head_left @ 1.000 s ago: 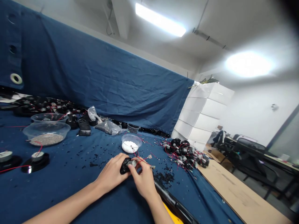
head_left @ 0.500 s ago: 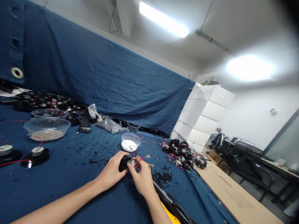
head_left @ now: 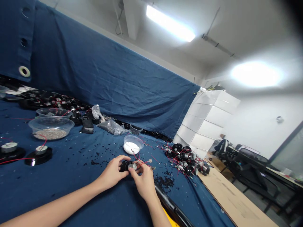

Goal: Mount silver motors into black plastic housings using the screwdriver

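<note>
My left hand [head_left: 113,172] is closed around a round black plastic housing [head_left: 124,165], its fingers over the top and thumb below. From the right side of that housing a small silvery motor [head_left: 133,166] sticks out. My right hand [head_left: 143,179] pinches the motor between thumb and fingers, with red wires [head_left: 139,159] trailing from it. Just beyond both hands stands a clear tub [head_left: 133,139] with white material [head_left: 131,148] inside. A black rod-like tool with a yellow part [head_left: 169,201] lies beside my right forearm.
Small black bits [head_left: 164,181] are scattered over the blue cloth. To the right lies a heap of black housings with motors and red wires [head_left: 187,157]. Two black discs with motors [head_left: 39,156] and a tub of small metal pieces [head_left: 50,134] are at left. White boxes [head_left: 203,119] stand behind.
The black housing and motor have turned, so the motor now points more toward the right. My left fingers have shifted on the housing. The view has swung slightly left.
</note>
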### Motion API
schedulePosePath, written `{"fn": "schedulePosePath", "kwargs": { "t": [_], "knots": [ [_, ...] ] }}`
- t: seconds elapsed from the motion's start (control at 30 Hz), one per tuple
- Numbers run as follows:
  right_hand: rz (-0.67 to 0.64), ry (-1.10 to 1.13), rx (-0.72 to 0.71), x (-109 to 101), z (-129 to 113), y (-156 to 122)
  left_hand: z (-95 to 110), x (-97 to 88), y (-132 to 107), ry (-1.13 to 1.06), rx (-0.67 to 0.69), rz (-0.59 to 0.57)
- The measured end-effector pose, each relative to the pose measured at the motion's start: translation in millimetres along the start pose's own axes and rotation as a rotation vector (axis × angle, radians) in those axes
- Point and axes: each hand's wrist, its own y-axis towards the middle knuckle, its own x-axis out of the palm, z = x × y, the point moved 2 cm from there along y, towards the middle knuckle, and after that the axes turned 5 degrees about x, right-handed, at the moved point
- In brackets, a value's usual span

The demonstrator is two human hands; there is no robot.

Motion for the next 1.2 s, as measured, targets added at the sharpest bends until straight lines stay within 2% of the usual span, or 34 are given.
{"fn": "schedulePosePath", "kwargs": {
  "t": [0.1,0.23,0.4,0.5,0.6,0.7,0.8,1.0,1.2],
  "knots": [
    [-0.005,-0.004,-0.001,0.4,0.3,-0.4,-3.6,0.5,0.6,-0.1,-0.084,-0.006],
    [-0.006,0.02,0.004,0.5,1.7,0.5,-2.1,-1.7,1.1,-0.172,-0.129,0.048],
    [0.025,0.168,0.042,-0.4,2.5,3.6,1.1,-6.8,1.6,-0.233,-0.189,0.101],
    [0.002,0.318,0.085,0.2,2.3,5.2,5.8,-10.7,2.5,-0.217,-0.15,0.116],
    [-0.059,0.472,0.134,1.5,3.3,6.4,14.9,-13.6,1.1,-0.15,-0.04,0.11],
    [-0.146,0.61,0.165,3.5,5.6,6.4,24.1,-13.1,-4.8,-0.101,0.052,0.059],
    [-0.213,0.707,0.18,5.9,8.8,5.9,26.5,-9.3,-10.1,-0.106,0.075,-0.019],
    [-0.246,0.759,0.185,4.5,12.5,6.3,17.0,0.5,-6.9,-0.274,0.032,-0.142],
    [-0.251,0.69,0.157,-4.0,5.5,2.2,21.7,4.0,-12.5,-0.347,-0.044,-0.241]
  ]
}}
